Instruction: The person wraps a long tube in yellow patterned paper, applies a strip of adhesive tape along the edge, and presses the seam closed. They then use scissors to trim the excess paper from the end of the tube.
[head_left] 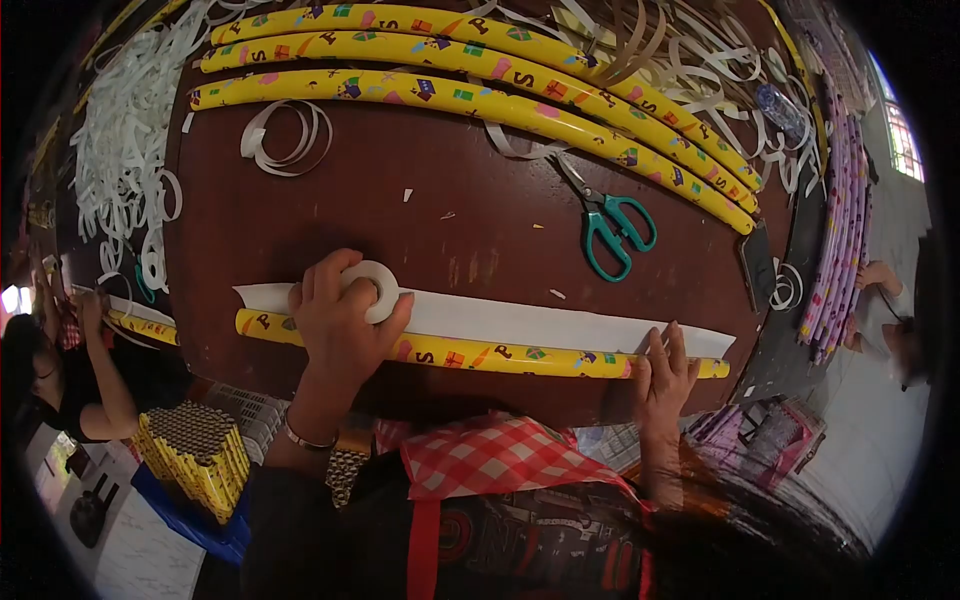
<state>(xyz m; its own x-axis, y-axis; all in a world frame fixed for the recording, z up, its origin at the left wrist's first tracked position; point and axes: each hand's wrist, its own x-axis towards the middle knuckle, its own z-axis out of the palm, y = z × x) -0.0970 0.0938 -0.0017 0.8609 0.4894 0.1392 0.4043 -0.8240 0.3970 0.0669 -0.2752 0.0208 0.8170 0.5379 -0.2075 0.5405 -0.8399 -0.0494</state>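
My left hand [345,320] grips a white roll of tape [389,281], its fingers curled over the ring. That hand is above a yellow roll of patterned wrapping paper [490,356] lying along the table's near edge. A white, unrolled edge of the paper [520,316] stretches out flat behind the yellow roll. Near the roll's right end, my right hand [665,370] lies with fingers extended, touching the roll and the white edge. Farther back are scissors with teal handles [594,204], their blades pointing away from me.
Several yellow rolls [480,102] lie across the back of the dark red table [350,215]. White strips [125,130] heap at the left. Purple rolls [832,240] stand at the right. Bundled yellow rolls [200,460] stand below left. A co-worker's arm [108,400] shows at left.
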